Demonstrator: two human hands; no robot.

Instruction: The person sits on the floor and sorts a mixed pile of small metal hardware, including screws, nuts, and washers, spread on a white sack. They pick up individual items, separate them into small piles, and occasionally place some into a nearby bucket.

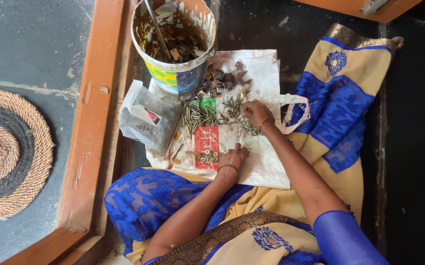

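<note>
Head view: right hand fingers pinch among scattered screws; left hand released beside washers.

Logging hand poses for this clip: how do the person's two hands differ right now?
The left hand lies nearer the body, fingers beside a small pile of washers; the right hand reaches farther out, into the scattered screws and metal bits. The left hand points toward the washers on the red print; the right hand points toward the bucket side. Both rest on the white sack, and each wrist wears a thin bangle. Whether either pinches anything is unclear.
</note>
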